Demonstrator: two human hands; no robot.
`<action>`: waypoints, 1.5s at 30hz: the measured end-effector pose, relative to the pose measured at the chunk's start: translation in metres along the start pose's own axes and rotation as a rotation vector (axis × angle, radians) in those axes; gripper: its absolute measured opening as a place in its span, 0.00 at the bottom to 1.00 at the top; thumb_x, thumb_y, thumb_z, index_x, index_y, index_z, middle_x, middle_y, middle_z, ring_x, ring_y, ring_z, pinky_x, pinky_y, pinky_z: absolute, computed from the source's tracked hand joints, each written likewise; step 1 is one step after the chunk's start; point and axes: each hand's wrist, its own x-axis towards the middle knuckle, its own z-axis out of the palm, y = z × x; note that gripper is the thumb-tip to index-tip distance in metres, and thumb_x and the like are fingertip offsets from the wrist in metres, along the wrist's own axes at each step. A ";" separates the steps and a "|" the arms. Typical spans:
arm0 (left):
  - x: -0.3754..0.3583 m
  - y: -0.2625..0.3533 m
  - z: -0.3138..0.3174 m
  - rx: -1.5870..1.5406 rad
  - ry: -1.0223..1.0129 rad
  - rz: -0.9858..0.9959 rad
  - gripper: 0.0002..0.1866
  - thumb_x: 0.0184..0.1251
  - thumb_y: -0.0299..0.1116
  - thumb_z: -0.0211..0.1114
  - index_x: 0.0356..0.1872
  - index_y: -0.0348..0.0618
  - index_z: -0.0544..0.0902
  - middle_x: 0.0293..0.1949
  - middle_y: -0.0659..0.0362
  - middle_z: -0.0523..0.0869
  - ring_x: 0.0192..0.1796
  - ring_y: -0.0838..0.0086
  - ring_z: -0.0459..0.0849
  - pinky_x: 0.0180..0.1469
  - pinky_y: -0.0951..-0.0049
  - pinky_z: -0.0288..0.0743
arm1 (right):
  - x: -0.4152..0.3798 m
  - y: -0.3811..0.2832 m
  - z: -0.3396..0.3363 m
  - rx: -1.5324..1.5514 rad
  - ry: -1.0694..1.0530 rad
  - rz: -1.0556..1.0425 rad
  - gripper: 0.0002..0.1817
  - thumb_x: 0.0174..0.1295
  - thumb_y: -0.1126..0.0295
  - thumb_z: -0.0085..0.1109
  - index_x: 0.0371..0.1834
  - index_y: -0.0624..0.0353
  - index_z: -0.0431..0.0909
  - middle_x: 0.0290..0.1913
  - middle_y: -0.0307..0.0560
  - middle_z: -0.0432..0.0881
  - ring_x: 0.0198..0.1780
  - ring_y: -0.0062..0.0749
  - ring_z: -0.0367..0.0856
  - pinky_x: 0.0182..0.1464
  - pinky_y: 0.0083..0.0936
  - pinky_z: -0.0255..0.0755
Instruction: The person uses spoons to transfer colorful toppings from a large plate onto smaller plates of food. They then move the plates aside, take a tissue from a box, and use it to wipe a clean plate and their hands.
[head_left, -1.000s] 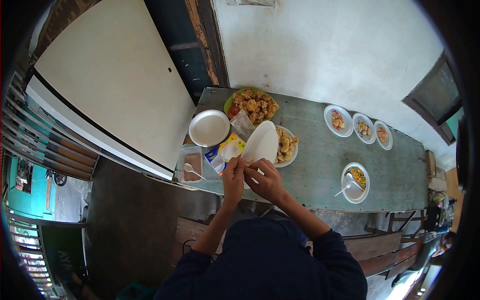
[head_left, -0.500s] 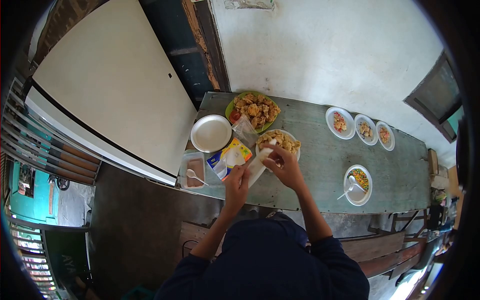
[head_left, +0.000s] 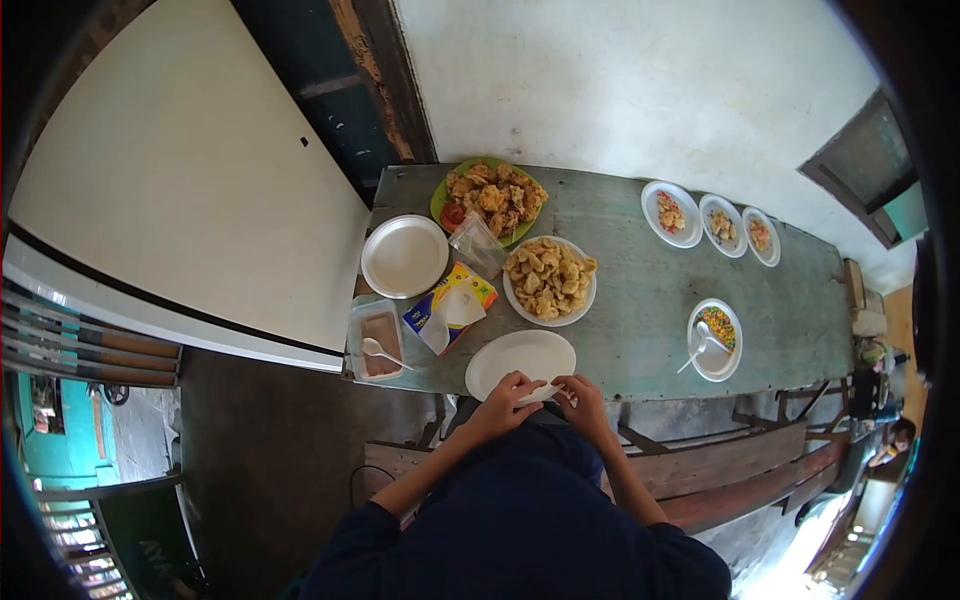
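A white disposable plate (head_left: 520, 358) is at the table's front edge, its inner face turned up. My left hand (head_left: 500, 402) is closed on its near rim, fingers bent over the edge. On the right part of the same rim, my right hand (head_left: 583, 402) pinches with thumb and fingers. The near rim looks bent or creased between the hands. Just beyond it stands a round white plate heaped with pale fried pieces (head_left: 550, 278). A colourful tissue pack (head_left: 450, 308) lies to the left of that.
An unused-looking white plate (head_left: 405, 257), a clear plastic bag (head_left: 478, 246) and a tub with a white spoon (head_left: 378, 340) are at left. Fried food (head_left: 497, 198) fills a green plate behind. Three small food plates (head_left: 722, 226) and a sprinkles plate (head_left: 715, 340) stand right.
Both hands have come back toward my body and lowered to the table's front edge. The white plate, seen edge-on before, now shows its flat face, and the fried-food plate is uncovered.
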 end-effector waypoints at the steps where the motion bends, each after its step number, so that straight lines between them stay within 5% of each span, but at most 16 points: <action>1: 0.002 0.002 -0.001 -0.089 -0.015 -0.113 0.17 0.58 0.28 0.59 0.50 0.39 0.77 0.36 0.53 0.73 0.40 0.62 0.74 0.43 0.68 0.69 | -0.003 -0.001 0.003 0.009 0.020 0.006 0.11 0.49 0.78 0.60 0.37 0.62 0.78 0.30 0.48 0.78 0.30 0.34 0.78 0.34 0.24 0.71; 3: 0.006 0.001 0.000 -0.181 -0.049 -0.233 0.17 0.58 0.28 0.60 0.50 0.39 0.76 0.39 0.52 0.75 0.43 0.61 0.74 0.46 0.67 0.69 | -0.007 -0.005 0.010 0.021 0.047 0.029 0.11 0.48 0.78 0.60 0.37 0.63 0.78 0.30 0.48 0.78 0.30 0.34 0.78 0.33 0.24 0.71; 5: 0.013 -0.006 0.003 -0.109 0.007 -0.031 0.18 0.59 0.28 0.59 0.52 0.39 0.75 0.42 0.51 0.75 0.47 0.59 0.74 0.49 0.65 0.69 | -0.002 -0.011 0.017 0.036 0.111 0.004 0.12 0.48 0.76 0.60 0.38 0.64 0.78 0.29 0.48 0.79 0.29 0.32 0.78 0.32 0.23 0.71; 9: 0.017 0.000 0.002 -0.024 0.031 0.077 0.17 0.59 0.23 0.56 0.51 0.39 0.75 0.45 0.52 0.76 0.49 0.58 0.75 0.50 0.66 0.70 | 0.004 -0.015 0.020 0.098 0.143 0.099 0.12 0.49 0.75 0.60 0.39 0.64 0.78 0.27 0.45 0.80 0.27 0.25 0.77 0.30 0.21 0.70; 12: 0.013 0.002 -0.006 0.037 0.060 0.206 0.18 0.57 0.23 0.57 0.51 0.39 0.75 0.46 0.52 0.76 0.51 0.59 0.75 0.50 0.65 0.71 | 0.005 -0.015 0.016 0.171 -0.013 0.374 0.13 0.51 0.74 0.59 0.40 0.66 0.78 0.29 0.41 0.81 0.28 0.20 0.78 0.30 0.17 0.71; 16: 0.002 0.007 -0.006 0.200 0.007 0.318 0.20 0.56 0.25 0.59 0.52 0.40 0.74 0.51 0.54 0.76 0.55 0.63 0.74 0.55 0.61 0.67 | 0.003 -0.003 0.017 0.592 -0.025 0.447 0.12 0.52 0.75 0.56 0.40 0.68 0.78 0.31 0.41 0.81 0.30 0.19 0.79 0.33 0.14 0.73; 19: -0.003 0.005 0.003 0.419 -0.018 0.310 0.23 0.56 0.30 0.60 0.56 0.43 0.72 0.56 0.56 0.74 0.60 0.65 0.70 0.62 0.51 0.55 | 0.005 -0.008 0.015 0.745 -0.086 0.525 0.12 0.53 0.75 0.55 0.40 0.67 0.78 0.31 0.40 0.81 0.31 0.19 0.79 0.33 0.13 0.73; 21: -0.005 0.002 0.008 0.603 -0.012 0.273 0.25 0.58 0.33 0.58 0.59 0.44 0.69 0.60 0.56 0.71 0.65 0.67 0.65 0.64 0.38 0.39 | 0.006 -0.007 0.014 0.768 -0.127 0.566 0.12 0.53 0.75 0.54 0.41 0.66 0.78 0.31 0.40 0.81 0.31 0.18 0.78 0.32 0.13 0.72; 27: -0.002 0.000 0.021 0.741 0.026 0.198 0.25 0.62 0.33 0.53 0.61 0.43 0.66 0.61 0.55 0.70 0.67 0.68 0.62 0.58 0.27 0.29 | 0.016 0.004 0.008 0.577 -0.276 0.552 0.13 0.56 0.68 0.54 0.43 0.60 0.78 0.34 0.36 0.81 0.31 0.16 0.76 0.29 0.12 0.68; 43: -0.007 -0.008 0.018 0.631 0.159 0.201 0.22 0.57 0.30 0.59 0.56 0.43 0.72 0.53 0.63 0.78 0.62 0.69 0.70 0.59 0.29 0.23 | 0.019 -0.014 0.001 0.689 -0.250 0.580 0.14 0.57 0.65 0.55 0.42 0.62 0.79 0.34 0.38 0.82 0.34 0.18 0.78 0.34 0.13 0.68; 45: -0.002 0.001 0.009 0.593 0.251 0.238 0.23 0.54 0.35 0.63 0.54 0.46 0.75 0.49 0.60 0.80 0.58 0.66 0.74 0.61 0.31 0.30 | 0.019 -0.014 0.000 0.662 -0.235 0.566 0.13 0.57 0.67 0.55 0.42 0.62 0.79 0.34 0.38 0.81 0.34 0.18 0.77 0.34 0.13 0.69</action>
